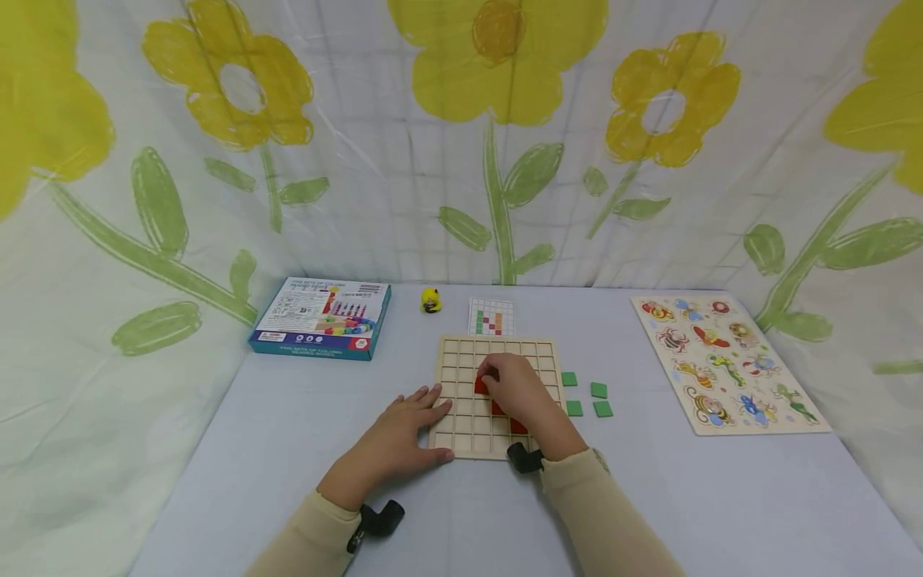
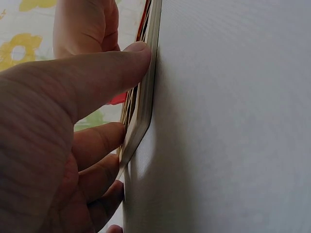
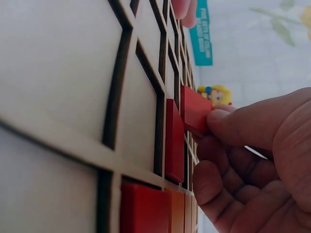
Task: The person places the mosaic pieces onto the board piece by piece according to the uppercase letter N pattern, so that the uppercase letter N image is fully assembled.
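A square red tile (image 3: 196, 109) is pinched between thumb and fingers of my right hand (image 1: 521, 393), over the middle of a wooden grid board (image 1: 461, 425). The tile stands tilted at the grid in the right wrist view. Two more red tiles, one nearer the middle (image 3: 174, 143) and one nearer me (image 3: 144, 208), sit in grid squares, with an orange tile (image 3: 176, 209) beside the nearer one. My left hand (image 1: 392, 437) rests at the board's left side, fingers spread and straight, its thumb (image 2: 138, 53) against the board's edge.
Several green tiles (image 1: 599, 390) lie right of the board. A pattern card (image 1: 493, 316) lies behind it, with a small yellow figure (image 1: 430, 301) to its left. A boxed set (image 1: 320, 317) lies at the back left, an insect puzzle board (image 1: 727, 365) at the right.
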`<state>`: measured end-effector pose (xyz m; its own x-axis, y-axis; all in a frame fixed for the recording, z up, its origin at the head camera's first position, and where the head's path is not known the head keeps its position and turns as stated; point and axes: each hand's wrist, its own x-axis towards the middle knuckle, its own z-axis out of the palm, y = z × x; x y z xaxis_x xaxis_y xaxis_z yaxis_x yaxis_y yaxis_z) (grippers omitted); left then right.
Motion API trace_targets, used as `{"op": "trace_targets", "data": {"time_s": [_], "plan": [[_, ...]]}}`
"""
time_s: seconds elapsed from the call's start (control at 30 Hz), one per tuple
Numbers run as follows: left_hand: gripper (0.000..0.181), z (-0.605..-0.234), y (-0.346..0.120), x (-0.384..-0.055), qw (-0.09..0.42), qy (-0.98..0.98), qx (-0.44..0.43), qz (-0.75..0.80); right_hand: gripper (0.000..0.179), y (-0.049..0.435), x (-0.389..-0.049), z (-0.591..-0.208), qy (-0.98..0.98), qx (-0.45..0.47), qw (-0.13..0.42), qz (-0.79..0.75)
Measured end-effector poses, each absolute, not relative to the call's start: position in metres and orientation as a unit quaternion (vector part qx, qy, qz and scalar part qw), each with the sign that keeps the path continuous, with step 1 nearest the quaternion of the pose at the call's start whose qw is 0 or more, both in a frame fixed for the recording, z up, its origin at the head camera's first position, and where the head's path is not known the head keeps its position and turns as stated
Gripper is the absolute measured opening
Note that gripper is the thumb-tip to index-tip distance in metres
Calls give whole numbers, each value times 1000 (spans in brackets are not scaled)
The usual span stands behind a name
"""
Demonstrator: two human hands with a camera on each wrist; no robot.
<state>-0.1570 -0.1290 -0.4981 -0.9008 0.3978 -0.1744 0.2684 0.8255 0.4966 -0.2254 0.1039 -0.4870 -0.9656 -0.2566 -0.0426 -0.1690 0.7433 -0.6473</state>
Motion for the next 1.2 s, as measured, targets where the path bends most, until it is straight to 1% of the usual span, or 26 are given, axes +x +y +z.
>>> {"op": "trace_targets", "data": {"time_s": [0.33, 0.63, 0.9, 1.03, 1.2], "plan": [[81, -497, -129, -158, 136, 944, 178, 241, 11, 104, -223, -486, 931, -120, 77, -337], [81, -499, -130, -158, 133, 944, 181, 240, 12, 103, -222, -485, 939, -132, 71, -309], [81, -503, -130, -159, 130, 945, 184, 236, 12, 105, -223, -487, 937, -131, 79, -313], [81, -503, -130, -159, 130, 945, 184, 236, 13, 118, -228, -485, 933, -142, 71, -322], [82, -502, -129, -158, 135, 946, 181, 233, 20, 160, -235, -474, 930, -108, 43, -349]]}}
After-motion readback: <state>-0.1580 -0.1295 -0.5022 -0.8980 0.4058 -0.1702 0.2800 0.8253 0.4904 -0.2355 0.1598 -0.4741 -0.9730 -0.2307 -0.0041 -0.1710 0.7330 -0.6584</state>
